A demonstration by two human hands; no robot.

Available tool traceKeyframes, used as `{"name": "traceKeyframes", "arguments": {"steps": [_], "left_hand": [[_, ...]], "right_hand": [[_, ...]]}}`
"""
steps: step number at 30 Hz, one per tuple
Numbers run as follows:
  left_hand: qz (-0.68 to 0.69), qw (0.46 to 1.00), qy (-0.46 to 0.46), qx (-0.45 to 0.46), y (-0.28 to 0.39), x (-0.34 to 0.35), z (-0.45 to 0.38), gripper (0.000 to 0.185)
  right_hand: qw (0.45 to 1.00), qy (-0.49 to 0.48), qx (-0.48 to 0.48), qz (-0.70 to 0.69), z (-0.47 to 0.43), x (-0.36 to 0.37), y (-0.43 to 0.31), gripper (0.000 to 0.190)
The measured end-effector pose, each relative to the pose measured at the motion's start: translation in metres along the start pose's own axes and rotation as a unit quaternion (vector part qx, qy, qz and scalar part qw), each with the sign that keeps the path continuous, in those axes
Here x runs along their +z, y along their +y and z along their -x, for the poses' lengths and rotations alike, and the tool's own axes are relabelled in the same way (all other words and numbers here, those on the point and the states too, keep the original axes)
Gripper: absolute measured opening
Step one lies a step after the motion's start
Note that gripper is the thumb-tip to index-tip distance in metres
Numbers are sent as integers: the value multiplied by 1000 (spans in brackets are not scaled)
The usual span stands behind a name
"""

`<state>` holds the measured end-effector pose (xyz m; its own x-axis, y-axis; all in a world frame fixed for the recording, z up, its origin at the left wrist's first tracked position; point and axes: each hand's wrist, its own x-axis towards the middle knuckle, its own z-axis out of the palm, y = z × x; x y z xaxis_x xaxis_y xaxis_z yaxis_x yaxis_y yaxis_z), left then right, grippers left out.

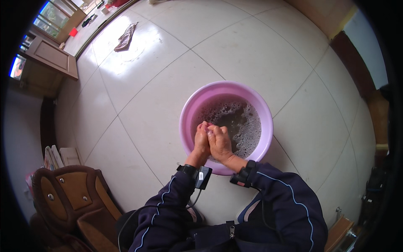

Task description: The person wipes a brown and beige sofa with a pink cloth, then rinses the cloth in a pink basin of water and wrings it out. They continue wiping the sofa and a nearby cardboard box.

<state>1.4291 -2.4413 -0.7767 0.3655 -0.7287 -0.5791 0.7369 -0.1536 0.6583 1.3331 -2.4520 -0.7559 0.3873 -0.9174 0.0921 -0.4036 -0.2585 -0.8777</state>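
A round pink plastic basin stands on the tiled floor before me, holding murky water with foam and bubbles. My left hand and my right hand are pressed together over the left part of the water, inside the rim. Between their closed fingers shows a bit of reddish-pink wet material, perhaps cloth; most of it is hidden. Black straps with small boxes sit on both wrists, and a cable runs from the left one.
A crumpled cloth lies on the floor at the upper left. A brown sofa or armchair stands at the lower left, near an open wooden door panel farther up. My shoes are just below the basin. A wooden edge is at the lower right.
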Motion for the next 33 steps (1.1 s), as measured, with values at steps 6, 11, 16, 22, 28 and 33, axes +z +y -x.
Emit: {"name": "traceKeyframes", "arguments": {"steps": [6, 11, 16, 22, 28, 33], "left_hand": [[5, 996, -73, -57, -29, -8, -12, 35], [-39, 985, -71, -152, -34, -29, -21, 45], [80, 954, -121, -263, -33, -44, -15, 55], [69, 989, -113, -68, -15, -13, 1, 19], [29, 995, -60, -73, -10, 10, 5, 16], [23, 998, -37, -52, -6, -10, -4, 32]], "right_hand": [[987, -9, 154, 39, -54, -25, 86, 25], [950, 2, 251, 184, -32, -14, 110, 31], [972, -91, 182, -116, -6, -1, 54, 25], [999, 15, -41, -7, -14, 3, 20, 15], [998, 9, 59, -5, -38, -10, 26, 14], [999, -10, -38, 4, 3, -2, -2, 18]]}}
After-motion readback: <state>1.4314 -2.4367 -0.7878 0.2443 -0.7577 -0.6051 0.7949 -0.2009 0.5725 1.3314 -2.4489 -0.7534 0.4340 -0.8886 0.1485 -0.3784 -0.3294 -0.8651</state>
